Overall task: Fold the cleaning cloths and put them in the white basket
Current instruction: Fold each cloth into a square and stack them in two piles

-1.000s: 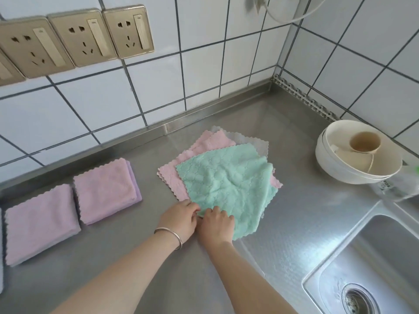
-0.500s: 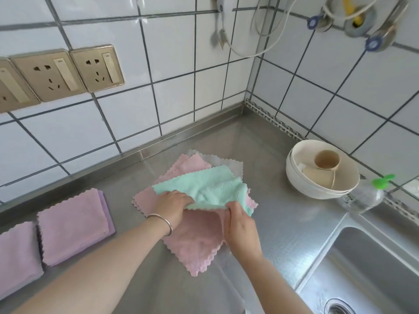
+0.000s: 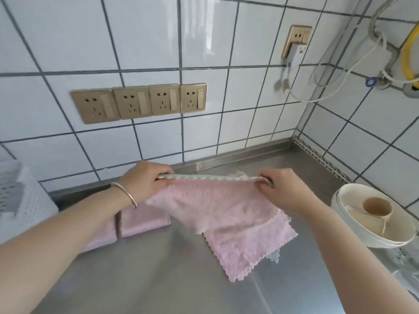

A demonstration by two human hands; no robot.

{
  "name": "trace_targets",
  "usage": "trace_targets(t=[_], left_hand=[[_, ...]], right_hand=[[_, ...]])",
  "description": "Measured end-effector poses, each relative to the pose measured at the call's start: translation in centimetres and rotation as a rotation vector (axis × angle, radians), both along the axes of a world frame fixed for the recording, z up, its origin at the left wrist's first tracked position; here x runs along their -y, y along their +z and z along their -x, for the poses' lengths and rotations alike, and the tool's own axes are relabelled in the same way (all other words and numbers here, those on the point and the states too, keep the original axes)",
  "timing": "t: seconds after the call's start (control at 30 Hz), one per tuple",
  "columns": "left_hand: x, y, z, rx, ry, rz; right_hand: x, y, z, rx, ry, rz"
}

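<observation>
My left hand [image 3: 145, 184] and my right hand [image 3: 285, 191] each pinch a top corner of a cloth [image 3: 210, 200] held stretched above the steel counter [image 3: 147, 273]. Its side facing me is pink, and a green edge runs along the top between my hands. Its lower part drapes onto another pink cloth [image 3: 249, 248] lying flat, with a pale blue corner [image 3: 274, 257] peeking out beneath. Two folded pink cloths [image 3: 145, 220] lie side by side under my left forearm. The white basket [image 3: 25, 196] stands at the far left edge.
Stacked white bowls [image 3: 362, 232] holding a beige cup [image 3: 377, 206] sit at the right, with a clear bottle [image 3: 405, 261] in front of them. A row of gold wall sockets [image 3: 138, 103] is on the tiled wall. Cables and hoses hang at the upper right.
My hands have raised the cloth off the pile and pulled it taut between them, where it was half folded on the counter before. The camera has tilted up, and the basket has come into view.
</observation>
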State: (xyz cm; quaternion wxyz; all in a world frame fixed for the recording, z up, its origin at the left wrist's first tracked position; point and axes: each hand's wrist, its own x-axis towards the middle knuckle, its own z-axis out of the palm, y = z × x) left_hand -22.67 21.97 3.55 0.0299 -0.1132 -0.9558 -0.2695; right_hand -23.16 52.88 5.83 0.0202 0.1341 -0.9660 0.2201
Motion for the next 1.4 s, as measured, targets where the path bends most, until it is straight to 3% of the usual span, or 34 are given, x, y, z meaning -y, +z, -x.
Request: trace_targets(t=[0.13, 0.23, 0.33, 0.47, 0.53, 0.63, 0.7, 0.87, 0.93, 1.23, 1.33, 1.4], left_hand=[[7.4, 1.7, -4.4, -0.018, 0.221, -0.025], [12.2, 3.0, -7.6, -0.128, 0.366, -0.034], [15.6, 4.5, -11.9, -0.206, 0.443, -0.048], [18.1, 4.5, -18.9, -0.141, 0.406, -0.044], [18.3, 3.2, -22.2, -0.033, 0.375, -0.075], [17.8, -0.8, -26.7, 0.179, 0.313, -0.100], [17.7, -4.1, -28.6, 0.325, 0.307, -0.088], [15.4, -11.7, -32.0, 0.499, 0.307, 0.019], [14.3, -14.7, -35.1, 0.691, 0.293, 0.060], [13.6, -16.7, -35.8, 0.951, 0.083, 0.201], [14.2, -16.0, -34.0, 0.989, 0.126, 0.212], [14.8, -15.7, -32.9, 0.937, 0.217, 0.149]], right_hand=[[7.2, -1.3, 0.4, 0.018, 0.048, -0.088], [12.7, -1.1, -0.1, -0.107, 0.075, -0.061], [16.0, -0.5, -1.5, -0.278, 0.109, 0.141], [17.6, -1.3, -4.8, -0.385, 0.174, 0.325], [17.4, -2.6, -6.8, -0.288, 0.235, 0.410], [16.7, -6.3, -10.2, 0.087, 0.310, 0.524], [15.5, -9.6, -12.1, 0.294, 0.326, 0.481], [12.8, -16.2, -16.2, 0.389, 0.347, 0.150], [12.3, -19.5, -18.7, 0.516, 0.346, -0.006], [12.6, -18.7, -19.3, 0.789, 0.466, -0.441], [13.2, -19.0, -18.1, 0.871, 0.419, -0.429], [14.1, -19.5, -17.5, 0.887, 0.283, -0.232]])
